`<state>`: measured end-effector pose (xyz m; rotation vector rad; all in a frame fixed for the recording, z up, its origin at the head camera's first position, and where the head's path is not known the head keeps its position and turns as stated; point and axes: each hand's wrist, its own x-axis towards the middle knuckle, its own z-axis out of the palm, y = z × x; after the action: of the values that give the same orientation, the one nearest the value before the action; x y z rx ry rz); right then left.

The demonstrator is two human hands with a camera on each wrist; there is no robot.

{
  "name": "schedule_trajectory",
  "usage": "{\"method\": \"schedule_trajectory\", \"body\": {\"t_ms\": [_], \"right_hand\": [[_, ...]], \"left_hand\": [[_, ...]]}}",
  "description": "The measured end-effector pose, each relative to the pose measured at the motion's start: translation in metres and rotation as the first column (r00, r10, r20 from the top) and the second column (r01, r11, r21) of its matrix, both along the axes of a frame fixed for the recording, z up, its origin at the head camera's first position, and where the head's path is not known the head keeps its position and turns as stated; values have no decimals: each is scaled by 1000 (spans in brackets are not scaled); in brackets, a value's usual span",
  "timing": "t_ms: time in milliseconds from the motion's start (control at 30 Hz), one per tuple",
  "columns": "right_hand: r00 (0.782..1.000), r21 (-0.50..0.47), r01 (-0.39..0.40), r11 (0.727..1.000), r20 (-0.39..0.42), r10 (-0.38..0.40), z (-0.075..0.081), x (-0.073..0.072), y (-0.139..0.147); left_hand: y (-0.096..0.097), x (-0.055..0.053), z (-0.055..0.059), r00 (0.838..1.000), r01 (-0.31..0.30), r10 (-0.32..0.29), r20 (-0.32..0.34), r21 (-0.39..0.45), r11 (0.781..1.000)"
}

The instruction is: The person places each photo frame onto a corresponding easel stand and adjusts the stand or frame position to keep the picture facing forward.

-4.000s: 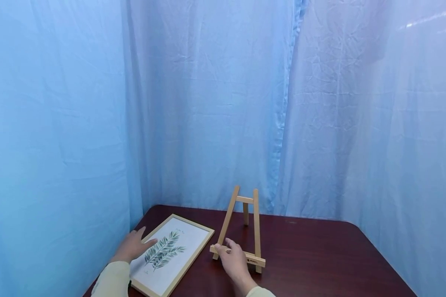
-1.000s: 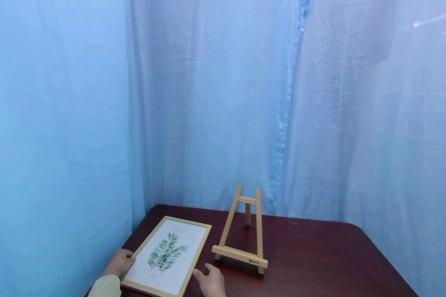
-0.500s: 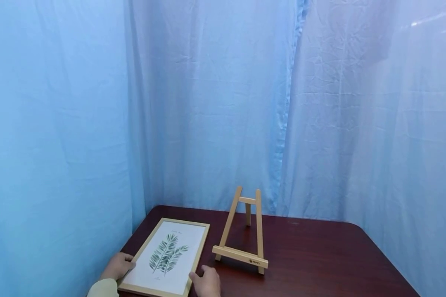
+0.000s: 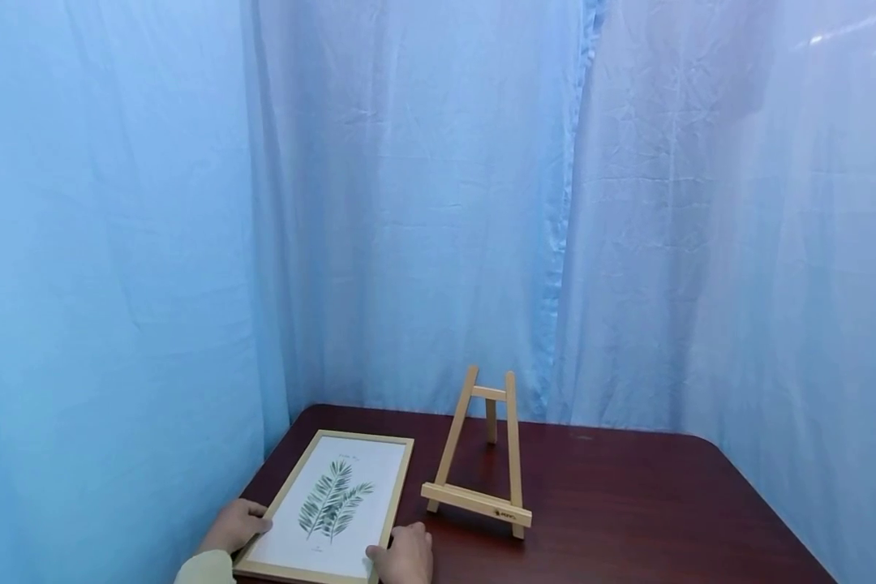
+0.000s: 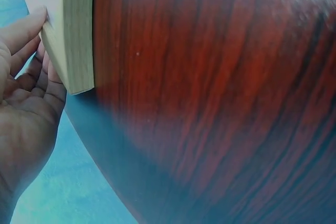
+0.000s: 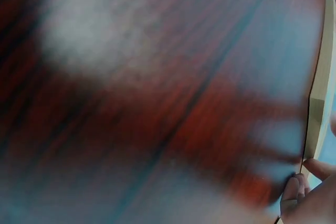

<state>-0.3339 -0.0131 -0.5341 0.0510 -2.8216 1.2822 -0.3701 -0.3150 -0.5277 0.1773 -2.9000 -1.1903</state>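
Since blue curtain [image 4: 423,203] hangs behind and down the sides of the counter [image 4: 628,503], whatever's past it is hidden, which is probably why it's there. The counter is dark reddish wood grain, kinda glossy, with rounded far corners. On its left part, close to the person, is the frame [image 4: 299,573], face up. It's flat or nearly so; honestly can't tell if the near end is off the wood.

Just right of it, not touching, stands the easel [image 4: 514,438]. Two front legs lean back and a rear leg [image 4: 491,422] props them, so it looks steady without anyone holding it. The ledge [image 4: 474,503] runs across the front, roughly facing the person, and is likely meant to stop things sliding off.

Both hands are on the frame. The left hand [image 4: 235,524] pinches the left side by the near corner, thumb on top, fingers round the outer edge. The right hand [image 4: 409,555] grips the opposite side, thumb lapped over the face; its wrist view is blurry and cropped, so how far the fingers go under is anyone's guess. Holding opposite sides probably helps keep it level and leaves most of the print [image 4: 336,503], green leaf sprays on white, uncovered.

Tiniest bit: a dark mark [image 4: 505,514] toward the ledge's right end, too small to read.
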Motion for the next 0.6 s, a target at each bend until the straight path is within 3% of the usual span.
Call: {"method": "schedule_trajectory", "body": {"t_ms": [200, 467, 600], "right_hand": [[1000, 99, -7, 995, -28, 9, -2, 2, -4], [999, 109, 24, 994, -41, -19, 2, 3, -6], [999, 64, 28, 998, -40, -25, 3, 4, -5]], "left_hand": [[0, -1, -4, 1000, -16, 16, 6, 10, 1000], [5, -1, 1, 1000, -8, 9, 8, -51, 999], [4, -1, 0, 1000, -9, 9, 6, -48, 999]]}}
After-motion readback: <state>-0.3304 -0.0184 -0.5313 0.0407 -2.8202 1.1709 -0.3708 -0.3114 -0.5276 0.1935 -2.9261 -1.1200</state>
